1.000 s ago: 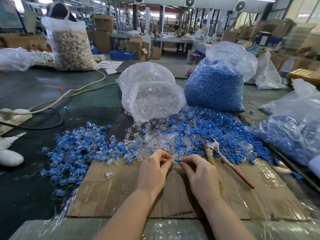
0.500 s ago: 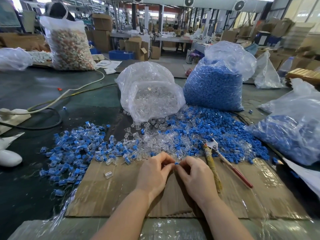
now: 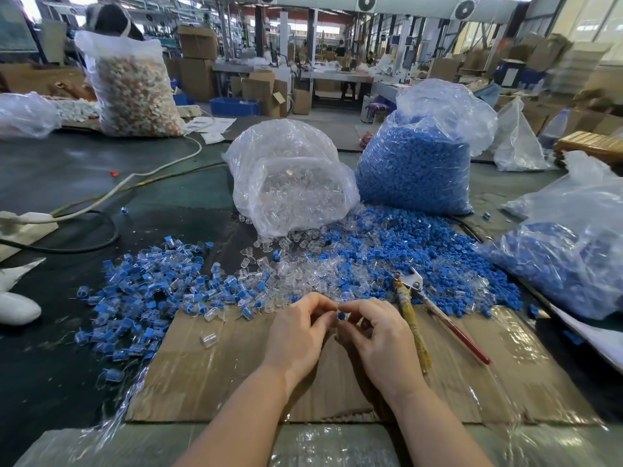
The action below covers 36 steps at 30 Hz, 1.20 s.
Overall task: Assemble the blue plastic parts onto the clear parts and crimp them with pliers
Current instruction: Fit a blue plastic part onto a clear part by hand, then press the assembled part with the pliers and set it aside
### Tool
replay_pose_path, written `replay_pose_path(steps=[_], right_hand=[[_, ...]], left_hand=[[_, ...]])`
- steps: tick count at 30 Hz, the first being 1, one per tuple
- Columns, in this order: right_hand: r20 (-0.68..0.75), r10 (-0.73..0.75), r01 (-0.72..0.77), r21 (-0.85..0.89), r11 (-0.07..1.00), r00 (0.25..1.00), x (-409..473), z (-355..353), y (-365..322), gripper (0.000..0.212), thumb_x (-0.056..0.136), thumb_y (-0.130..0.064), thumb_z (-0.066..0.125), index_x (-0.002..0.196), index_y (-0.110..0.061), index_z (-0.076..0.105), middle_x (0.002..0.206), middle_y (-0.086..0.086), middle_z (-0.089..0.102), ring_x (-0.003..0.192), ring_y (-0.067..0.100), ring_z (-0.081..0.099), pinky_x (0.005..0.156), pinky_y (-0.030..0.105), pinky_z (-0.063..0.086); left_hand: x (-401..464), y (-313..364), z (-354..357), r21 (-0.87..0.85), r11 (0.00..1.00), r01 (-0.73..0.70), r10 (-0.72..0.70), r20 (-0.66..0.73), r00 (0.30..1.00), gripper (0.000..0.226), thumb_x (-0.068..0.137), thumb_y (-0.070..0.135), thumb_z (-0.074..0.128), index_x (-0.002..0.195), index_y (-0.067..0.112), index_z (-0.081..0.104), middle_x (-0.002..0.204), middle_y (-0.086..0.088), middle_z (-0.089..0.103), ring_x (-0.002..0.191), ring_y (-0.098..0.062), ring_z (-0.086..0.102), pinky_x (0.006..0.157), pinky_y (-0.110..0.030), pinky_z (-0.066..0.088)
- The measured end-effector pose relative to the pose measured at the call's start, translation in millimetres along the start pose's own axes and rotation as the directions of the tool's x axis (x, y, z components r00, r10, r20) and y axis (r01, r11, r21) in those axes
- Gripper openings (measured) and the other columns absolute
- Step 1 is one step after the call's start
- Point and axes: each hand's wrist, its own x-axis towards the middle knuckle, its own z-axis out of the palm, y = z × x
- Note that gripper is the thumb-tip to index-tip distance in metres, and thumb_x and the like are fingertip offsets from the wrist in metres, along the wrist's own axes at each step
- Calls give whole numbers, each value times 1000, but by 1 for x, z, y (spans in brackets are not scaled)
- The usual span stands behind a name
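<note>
My left hand (image 3: 298,332) and my right hand (image 3: 377,335) meet fingertip to fingertip over the cardboard sheet (image 3: 236,382). Between them sits a small blue part (image 3: 342,314), pinched by my right thumb and fingers; my left fingers are curled against it, and whether they hold a clear part is hidden. The pliers (image 3: 438,318), with one red and one yellow-wrapped handle, lie just right of my right hand. Loose clear parts (image 3: 296,274) and loose blue parts (image 3: 404,251) lie in a heap beyond my hands. Assembled blue-and-clear pieces (image 3: 145,284) spread to the left.
A clear bag of clear parts (image 3: 290,183) and a bag of blue parts (image 3: 418,163) stand behind the heap. Another bag of blue parts (image 3: 566,251) lies at right. Cables (image 3: 101,203) cross the dark table at left. One clear part (image 3: 209,339) lies alone on the cardboard.
My hands have stayed together in front of the heap, fingers shifting slightly. The blue part now shows more plainly between the fingertips. The pliers have not moved.
</note>
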Motion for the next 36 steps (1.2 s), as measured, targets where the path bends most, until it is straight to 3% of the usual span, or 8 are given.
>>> replay_pose_path(steps=[9,19,25,28,30,32,34,36], right_hand=[[-6,-8,8,-13,1000,1000,0,1,1,11,78,-15,73,89,-16,70,84,-6,64,84,14,56,77,28,47],[2,-19,19,-13,1000,1000,1,2,1,13,76,-15,75,89,-14,70,84,-4,64,85,17,57,78,27,44],[-136,-72,48,-172,984,988,1,0,-1,16,76,-16,76,89,-11,68,84,0,63,81,22,58,74,36,46],[-230,16,-82,-281,956,973,3,-6,3,19,79,-19,73,96,-12,68,93,3,63,89,26,57,79,41,42],[-256,155,-246,-374,894,954,6,-12,5,28,84,-29,66,108,-14,63,105,5,60,98,27,54,84,41,39],[-192,389,-429,-540,724,901,8,-20,10,46,91,-48,46,127,-19,47,123,7,52,112,26,48,93,42,37],[-127,581,-509,-651,562,804,7,-28,18,65,90,-62,29,140,-21,27,139,11,40,126,29,38,101,46,31],[-85,666,-534,-676,508,741,3,-31,23,74,89,-67,24,146,-21,14,146,14,32,132,32,30,104,49,27]], left_hand=[[2,0,0,11,1000,-5,5,7,1000,15,87,17,63,83,31,62,78,10,68,75,-4,64,76,-29,54],[3,-2,1,24,1000,-18,18,-13,1000,17,84,15,67,78,30,62,72,11,66,67,2,60,66,-14,46],[2,-3,1,26,1000,-15,16,-23,1000,18,83,17,68,77,32,60,71,12,64,67,0,59,66,-14,46],[2,-3,1,31,999,-8,9,-29,1000,18,84,19,68,75,33,60,70,13,63,64,4,55,62,-9,42],[2,-2,2,22,1000,-9,10,-32,999,18,84,19,67,74,33,59,69,13,62,64,6,54,61,-8,42],[2,-2,2,15,1000,-8,9,-25,1000,19,85,18,65,75,32,59,71,12,62,64,5,55,60,-6,41],[1,-1,1,18,1000,-9,10,-23,1000,18,86,18,65,76,33,58,73,12,62,66,3,55,62,-7,42],[1,0,1,16,1000,-12,13,-26,1000,18,86,18,65,77,33,58,74,12,62,68,1,55,63,-7,42]])
